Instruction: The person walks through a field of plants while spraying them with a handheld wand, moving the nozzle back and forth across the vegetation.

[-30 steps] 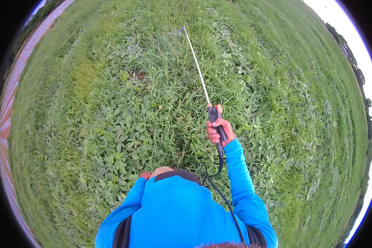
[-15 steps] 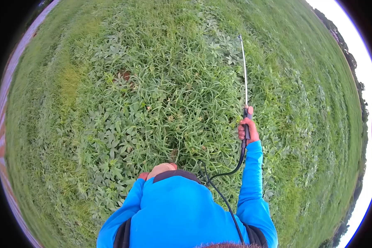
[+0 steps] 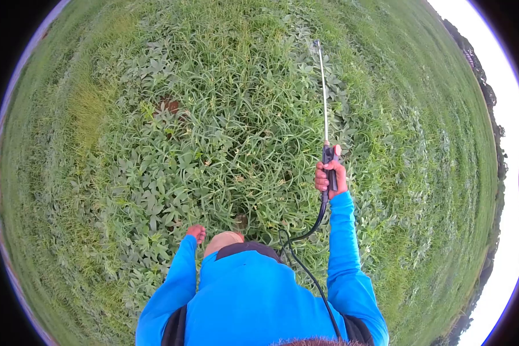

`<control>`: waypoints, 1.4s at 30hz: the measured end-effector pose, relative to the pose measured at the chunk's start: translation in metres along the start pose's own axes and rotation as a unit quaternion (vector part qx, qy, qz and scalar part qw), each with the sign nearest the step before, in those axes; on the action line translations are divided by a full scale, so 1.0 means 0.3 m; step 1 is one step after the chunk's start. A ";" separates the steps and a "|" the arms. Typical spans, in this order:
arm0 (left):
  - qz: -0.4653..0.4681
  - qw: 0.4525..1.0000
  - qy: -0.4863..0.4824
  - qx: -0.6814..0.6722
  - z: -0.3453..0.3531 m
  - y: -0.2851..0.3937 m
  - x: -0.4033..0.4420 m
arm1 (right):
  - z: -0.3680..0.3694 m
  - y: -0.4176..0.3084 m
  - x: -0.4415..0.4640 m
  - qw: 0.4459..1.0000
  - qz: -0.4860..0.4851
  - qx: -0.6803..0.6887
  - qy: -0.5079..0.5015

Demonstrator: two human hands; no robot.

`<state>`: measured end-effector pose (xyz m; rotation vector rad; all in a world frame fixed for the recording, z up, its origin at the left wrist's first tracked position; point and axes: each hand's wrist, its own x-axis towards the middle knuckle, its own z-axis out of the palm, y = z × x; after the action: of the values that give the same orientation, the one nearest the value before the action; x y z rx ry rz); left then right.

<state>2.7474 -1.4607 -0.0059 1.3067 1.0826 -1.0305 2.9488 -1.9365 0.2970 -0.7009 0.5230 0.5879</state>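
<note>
The fingers of our right hand [image 3: 334, 177] are wrapped around the black pistol handle [image 3: 328, 154] of a spray wand [image 3: 323, 86], closed snugly, with the thumb lying across it. A red-orange piece [image 3: 337, 150] sits at the top of the handle, just beyond the grip. From the front of the fingers the slim metal tube [image 3: 325, 112] runs straight away toward the far edge of the field [image 3: 259, 115], ending in a small nozzle [image 3: 317, 43] above the leaves, well apart from the hand. We judge the wand light and stiff, though long enough to feel tip-heavy; the handle is the place to take hold, since the thin tube could bend and may be slippery if wet. Behind the fingers, the black hose [image 3: 314, 229] leaves the handle, curves back toward the body and passes over the blue shirt [image 3: 245, 288]; it looks flexible, and we would expect it to tug a little. Our left hand [image 3: 196, 233] hangs low, near the tan cloth [image 3: 222, 240] at the waist, well apart from the wand; its fingers look loosely curled, but we cannot tell whether they hold anything. Farther out, dark trees [image 3: 485, 92] line the field's right edge.
</note>
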 end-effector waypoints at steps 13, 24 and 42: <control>0.048 0.994 -0.007 -0.095 -0.046 -0.024 -0.092 | 0.660 0.319 0.496 0.893 0.327 0.028 -0.310; -0.076 0.984 0.085 -0.136 -0.158 -0.124 -0.112 | 0.961 0.439 0.618 0.849 0.412 -0.043 -0.330; 0.047 0.990 0.047 -0.128 -0.373 1.035 0.158 | 0.895 -0.156 1.132 0.991 0.116 -0.065 -0.011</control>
<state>3.0586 -1.3431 0.0144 1.1942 1.1707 -0.7399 3.2887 -1.6646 0.2824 -0.7603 0.5524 0.8523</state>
